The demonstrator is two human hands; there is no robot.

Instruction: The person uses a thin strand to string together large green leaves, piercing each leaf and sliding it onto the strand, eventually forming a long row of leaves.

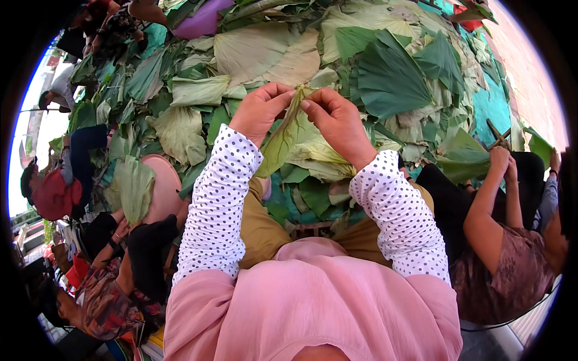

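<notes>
As the head camera looks straight down, both hands meet at the top of one limp yellow-green leaf (288, 135), held up over the near edge of the pile (256, 51). Look at the left hand (260, 109): thumb and forefinger pinch the gathered tip, the remaining fingers curled in behind. And the right hand (342, 125) is just beside it, thumb and forefinger apparently nipping the same bunched end, so the two grips all but touch. Below them the leaf hangs in long folds, slanting down toward the left sleeve (220, 195), its lower end free. Judging by that droop, it's very light, soft and floppy, with next to no stiffness of its own; the thin blade probably tears if tugged across, and it looks more dry than slick, so slipping seems a small worry. Best hold? Right there at the gathered end, where the ribs come together and should be toughest, with fingertips only and no hard pull on the blade. Over to the right of the pile, a broad dark leaf (391, 75) lies flatter and looks firmer, while a co-worker's hand (498, 159) is at a green leaf (462, 157) farther right.
</notes>
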